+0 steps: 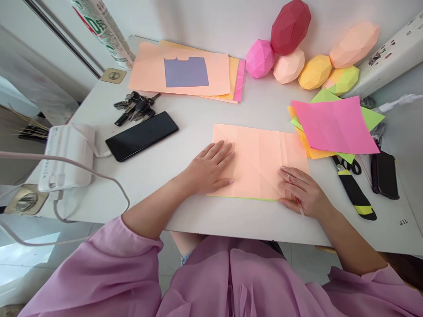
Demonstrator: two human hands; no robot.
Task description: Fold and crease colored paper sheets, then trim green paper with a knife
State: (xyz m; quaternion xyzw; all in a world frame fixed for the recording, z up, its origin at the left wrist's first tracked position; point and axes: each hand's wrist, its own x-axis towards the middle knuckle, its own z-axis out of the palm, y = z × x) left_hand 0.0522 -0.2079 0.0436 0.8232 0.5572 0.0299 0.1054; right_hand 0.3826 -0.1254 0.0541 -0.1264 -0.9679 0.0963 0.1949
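Note:
A peach sheet of paper (pixel 254 158) with several crease lines lies flat near the table's front edge. A thin green strip shows along its lower edge. My left hand (pixel 213 165) rests flat on the sheet's left part, fingers stretched out, holding nothing. At the right side of the same sheet, my right hand (pixel 300 189) has its fingers curled round a thin red pen (pixel 295 193) with a clear end. Some of those fingertips touch the paper.
Pink, green and orange sheets (pixel 337 125) overlap the peach sheet's right corner. A utility knife (pixel 357 193) and scissors (pixel 352 166) lie right. A phone (pixel 142 135), keys (pixel 137 107) and a white power strip (pixel 68 154) with cables are left. Faceted paper shapes (pixel 291 26) stand behind.

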